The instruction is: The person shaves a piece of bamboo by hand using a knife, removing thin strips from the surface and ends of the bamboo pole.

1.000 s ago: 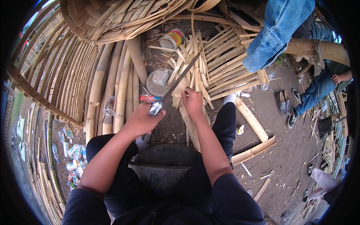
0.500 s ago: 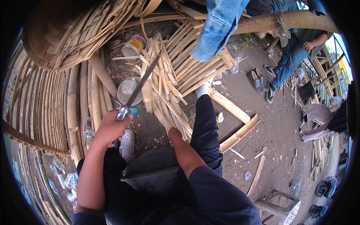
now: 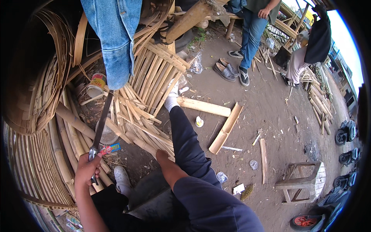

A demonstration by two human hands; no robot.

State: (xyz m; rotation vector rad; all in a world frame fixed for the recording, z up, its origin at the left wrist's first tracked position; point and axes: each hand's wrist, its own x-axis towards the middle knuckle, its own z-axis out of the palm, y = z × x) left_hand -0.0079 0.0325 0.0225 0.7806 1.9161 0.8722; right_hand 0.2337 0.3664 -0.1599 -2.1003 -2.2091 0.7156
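Observation:
My left hand (image 3: 88, 170) is closed round the handle of a long knife, its dark blade (image 3: 102, 125) slanting up and away. My right hand (image 3: 162, 155) is closed round the near end of a split bamboo piece (image 3: 141, 144); its fingers are mostly hidden. Under and beyond that piece lies a pile of split bamboo strips (image 3: 129, 104), next to a slatted bamboo frame (image 3: 154, 75). A small red and blue packet (image 3: 111, 149) shows just beyond my left hand. Hanging denim cloth (image 3: 116, 46) meets the blade's tip in the picture.
Bamboo poles (image 3: 60, 154) and a slatted panel (image 3: 34, 170) lie at the left, below woven bamboo (image 3: 42, 96). A tub (image 3: 96, 85) stands beyond the blade. Split bamboo halves (image 3: 226, 127), shoes (image 3: 226, 69) and a wooden stool (image 3: 303, 181) are to the right. Two people (image 3: 253, 34) are farther off.
The view has swung right, so things sit farther left and the stool shows more fully. The knife remains in my left hand. The packet now shows more red beside that hand.

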